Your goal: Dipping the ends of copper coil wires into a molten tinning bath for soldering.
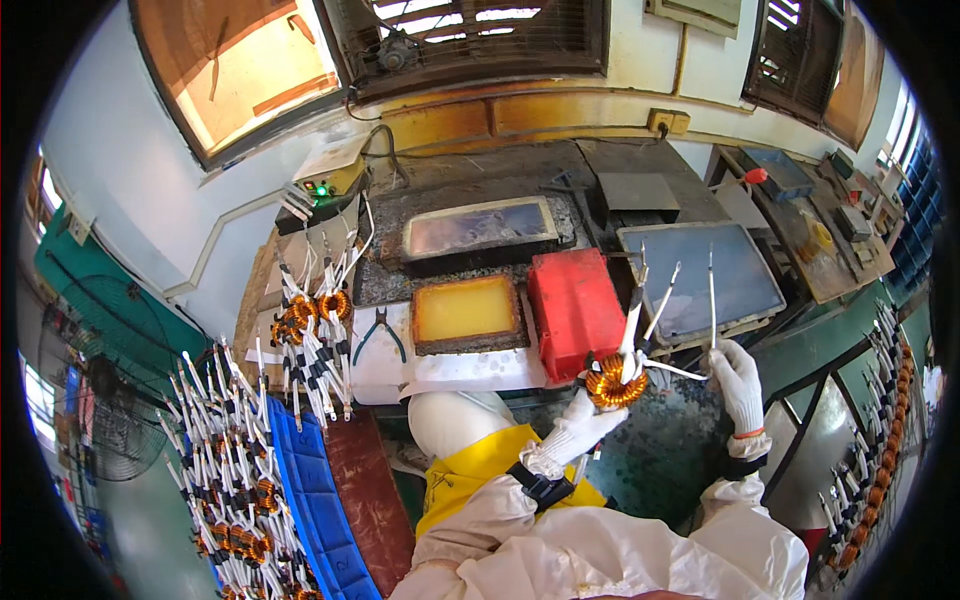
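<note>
1. From my remote view, the white-gloved left hand [584, 426] is grasping a copper-wound toroidal coil [604, 391], its fingers under and around the lower side of the ring
2. The coil sits at that hand's upper edge, between my two hands, with white-sleeved leads [632, 330] fanning upward from it and one reaching sideways to just beside the right hand
3. My right hand [740, 384], gloved too, pinches a thin white rod [712, 300] between thumb and fingertips, upright above the hand; I cannot tell whether it joins the coil
4. Just beyond the left hand stands a red box [577, 305]; left of that lies a dark-rimmed tray [470, 345] with a yellow filling, then a pair of pliers [381, 321] on white paper
5. Ahead of the right hand I see a shallow rectangular pan [722, 329] with a grey surface
6. Well to the left of my left hand, more coils [332, 304] lie with their leads near the pliers
7. Far right of my right hand runs a row of coils [880, 490]
</note>
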### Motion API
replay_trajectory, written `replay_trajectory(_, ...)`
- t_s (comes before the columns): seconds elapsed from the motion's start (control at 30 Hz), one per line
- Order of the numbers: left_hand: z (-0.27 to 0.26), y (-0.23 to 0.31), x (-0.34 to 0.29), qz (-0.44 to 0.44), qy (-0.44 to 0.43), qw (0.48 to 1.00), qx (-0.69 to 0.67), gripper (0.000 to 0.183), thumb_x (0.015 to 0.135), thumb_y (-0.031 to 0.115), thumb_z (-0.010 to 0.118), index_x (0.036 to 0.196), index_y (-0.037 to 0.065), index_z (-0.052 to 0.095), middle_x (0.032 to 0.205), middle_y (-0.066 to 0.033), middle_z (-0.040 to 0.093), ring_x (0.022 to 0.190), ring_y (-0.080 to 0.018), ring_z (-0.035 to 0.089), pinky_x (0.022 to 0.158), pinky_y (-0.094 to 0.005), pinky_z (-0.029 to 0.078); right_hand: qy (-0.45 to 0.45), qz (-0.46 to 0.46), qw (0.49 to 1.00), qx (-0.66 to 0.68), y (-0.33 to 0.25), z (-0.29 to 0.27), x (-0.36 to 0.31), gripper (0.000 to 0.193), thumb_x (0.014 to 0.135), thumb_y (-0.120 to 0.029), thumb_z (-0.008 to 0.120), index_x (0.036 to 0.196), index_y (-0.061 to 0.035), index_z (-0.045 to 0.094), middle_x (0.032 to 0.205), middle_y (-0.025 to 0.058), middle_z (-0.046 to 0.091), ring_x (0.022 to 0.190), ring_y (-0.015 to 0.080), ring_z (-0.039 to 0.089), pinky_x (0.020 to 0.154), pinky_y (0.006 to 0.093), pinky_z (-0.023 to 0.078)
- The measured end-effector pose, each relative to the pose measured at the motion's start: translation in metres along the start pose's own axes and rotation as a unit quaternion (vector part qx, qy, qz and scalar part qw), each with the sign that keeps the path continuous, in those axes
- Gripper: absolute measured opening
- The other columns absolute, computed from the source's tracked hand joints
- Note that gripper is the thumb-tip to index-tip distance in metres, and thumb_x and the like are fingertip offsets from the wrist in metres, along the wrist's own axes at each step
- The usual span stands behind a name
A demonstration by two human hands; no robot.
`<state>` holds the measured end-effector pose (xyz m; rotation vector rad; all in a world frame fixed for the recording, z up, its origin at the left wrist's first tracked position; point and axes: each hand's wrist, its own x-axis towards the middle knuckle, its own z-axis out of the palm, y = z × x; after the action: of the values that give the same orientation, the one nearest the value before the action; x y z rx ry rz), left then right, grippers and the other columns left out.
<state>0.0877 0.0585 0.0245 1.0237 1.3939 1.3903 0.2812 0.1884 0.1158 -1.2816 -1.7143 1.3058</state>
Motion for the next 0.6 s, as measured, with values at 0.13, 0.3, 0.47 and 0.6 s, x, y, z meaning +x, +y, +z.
replay_trajectory(0.13,0.006,0.0,-0.005,0.025,0.032,0.998,0.056,0.047,0.074,0.022,0.067,0.114,0.006,0.046,0.104,-0.0103,0.059,0.094,-0.0224,0.058,0.083,-0.0339,0.045,0.08,-0.09,0.991,0.059,-0.003,-0.009,0.009,0.017,0.089,-0.018,0.05,0.092,-0.0022,0.056,0.068,0.0,0.054,0.049,0.0056,0.045,0.045,0.0184,0.036)
replay_trajectory(0.3,0.017,-0.008,0.0,-0.075,-0.049,0.961,0.261,0.056,0.074,0.04,0.062,0.118,0.01,0.044,0.094,-0.0167,0.062,0.087,-0.035,0.06,0.076,-0.043,0.048,0.138,-0.149,0.945,0.256,-0.049,-0.01,0.033,0.015,0.089,-0.017,0.053,0.088,-0.0028,0.053,0.069,0.0013,0.054,0.046,0.0045,0.046,0.042,0.0166,0.037)
replay_trajectory(0.47,0.019,0.005,-0.006,-0.062,-0.055,0.964,0.254,0.064,0.071,0.036,0.067,0.12,0.005,0.04,0.1,-0.0166,0.059,0.09,-0.0298,0.06,0.08,-0.0392,0.046,0.12,-0.202,0.96,0.152,-0.072,0.001,0.04,0.017,0.089,-0.019,0.054,0.093,-0.0029,0.056,0.074,-0.0015,0.053,0.054,0.0023,0.04,0.046,0.0152,0.032)
replay_trajectory(0.6,-0.004,0.004,0.01,0.06,-0.005,0.997,0.05,0.063,0.072,0.024,0.067,0.124,0.006,0.037,0.109,-0.0106,0.049,0.091,-0.0178,0.051,0.079,-0.0286,0.043,0.172,-0.156,0.962,0.14,-0.067,0.006,0.036,0.032,0.09,-0.024,0.051,0.113,-0.0021,0.054,0.086,-0.0017,0.055,0.061,0.0024,0.037,0.054,0.0175,0.032)
